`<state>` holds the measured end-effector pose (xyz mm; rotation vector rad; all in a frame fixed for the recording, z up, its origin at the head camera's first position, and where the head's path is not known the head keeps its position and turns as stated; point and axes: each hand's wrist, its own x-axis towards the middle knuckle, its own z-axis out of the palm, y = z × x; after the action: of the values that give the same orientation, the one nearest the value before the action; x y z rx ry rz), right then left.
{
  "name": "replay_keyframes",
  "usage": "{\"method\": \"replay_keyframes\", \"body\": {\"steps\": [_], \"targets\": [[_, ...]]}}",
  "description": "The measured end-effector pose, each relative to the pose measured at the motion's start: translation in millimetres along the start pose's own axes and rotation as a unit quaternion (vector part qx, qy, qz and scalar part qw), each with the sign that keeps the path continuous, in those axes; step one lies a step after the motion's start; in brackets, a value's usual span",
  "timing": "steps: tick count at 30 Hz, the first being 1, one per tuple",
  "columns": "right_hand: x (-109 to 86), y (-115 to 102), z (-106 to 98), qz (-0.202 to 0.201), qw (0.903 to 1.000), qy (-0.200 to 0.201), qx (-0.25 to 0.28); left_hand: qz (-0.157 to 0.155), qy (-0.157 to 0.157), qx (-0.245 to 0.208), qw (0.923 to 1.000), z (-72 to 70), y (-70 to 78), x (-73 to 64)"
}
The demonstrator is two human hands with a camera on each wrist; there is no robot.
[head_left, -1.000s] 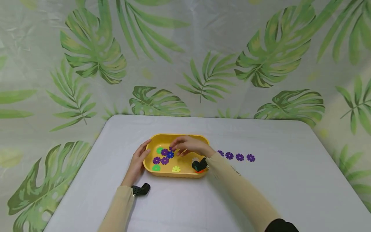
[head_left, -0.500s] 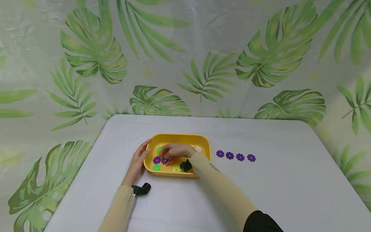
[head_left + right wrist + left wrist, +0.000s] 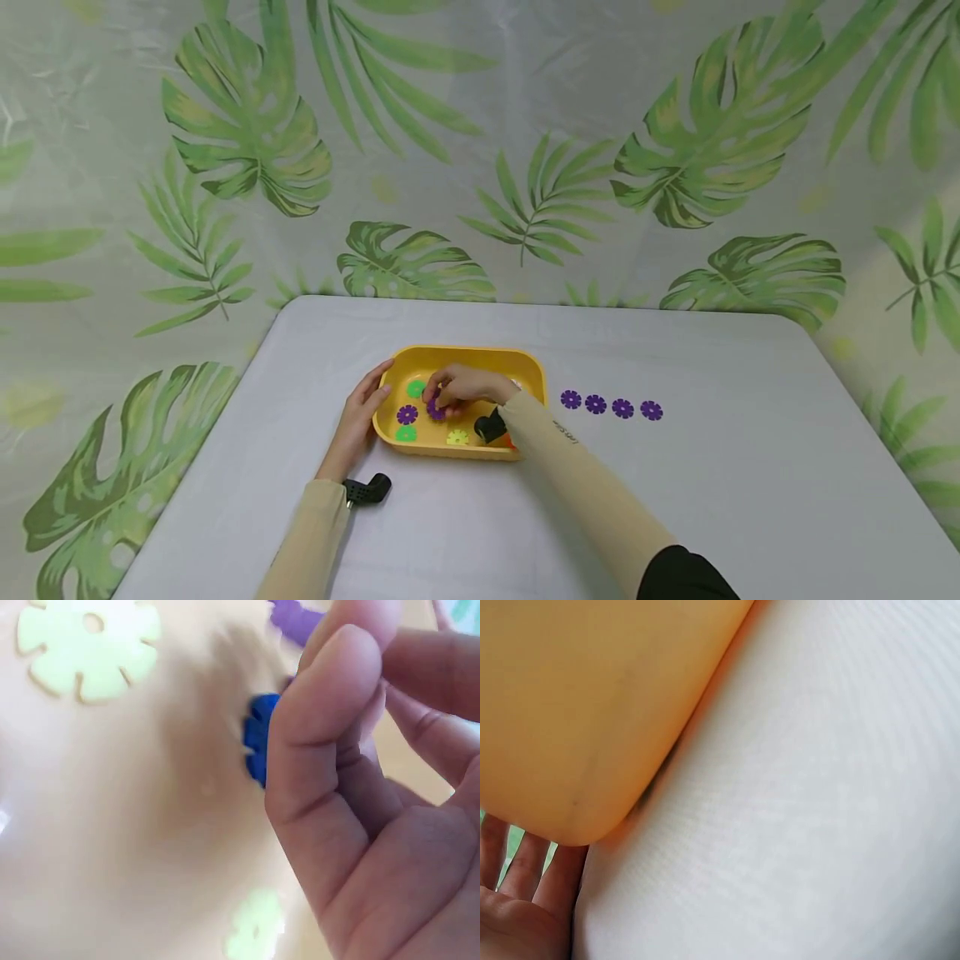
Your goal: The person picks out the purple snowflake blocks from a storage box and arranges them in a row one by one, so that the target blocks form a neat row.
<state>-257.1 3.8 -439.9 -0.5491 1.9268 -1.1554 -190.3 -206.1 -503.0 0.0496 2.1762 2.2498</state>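
Note:
A yellow plastic tray [image 3: 457, 452] on the table holds flower-shaped notched plastic discs. My left hand [image 3: 355, 425] grips the tray's left end, thumb over the rim and fingers along the outer wall. Over the tray's middle, my right hand [image 3: 467, 386] pinches a purple notched disc [image 3: 435, 410], whose edge sticks out past the fingertips in the right wrist view. Another purple disc [image 3: 407, 414] lies left of it. Partly hidden behind the right fingers is a blue disc [image 3: 258, 742]. Green discs [image 3: 406, 433] and a yellow disc [image 3: 457, 437] rest on the tray floor.
Right of the tray, several purple discs [image 3: 596, 404] lie in a row on the white-covered table [image 3: 712, 467]. An orange-red piece [image 3: 512, 442] shows beneath the right wrist's camera [image 3: 491, 426]. A leaf-printed cloth [image 3: 547, 100] hangs behind the table.
My right hand has moved left over the purple discs, then slightly back right, now with a purple disc between its fingers. The left hand stays on the tray.

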Motion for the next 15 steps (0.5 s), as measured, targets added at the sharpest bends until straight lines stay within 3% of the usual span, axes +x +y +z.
{"method": "replay_keyframes", "body": {"steps": [8,15], "targets": [[-38.4,3,-35,-0.042,0.9985,-0.003,0.036,0.001,-0.002,-0.020,0.9998,0.9,0.6,-1.0],[-85.6,26,-76,-0.062,0.9963,0.048,0.034,-0.002,-0.003,-0.029,0.9996,1.5,1.2,-1.3]]}}
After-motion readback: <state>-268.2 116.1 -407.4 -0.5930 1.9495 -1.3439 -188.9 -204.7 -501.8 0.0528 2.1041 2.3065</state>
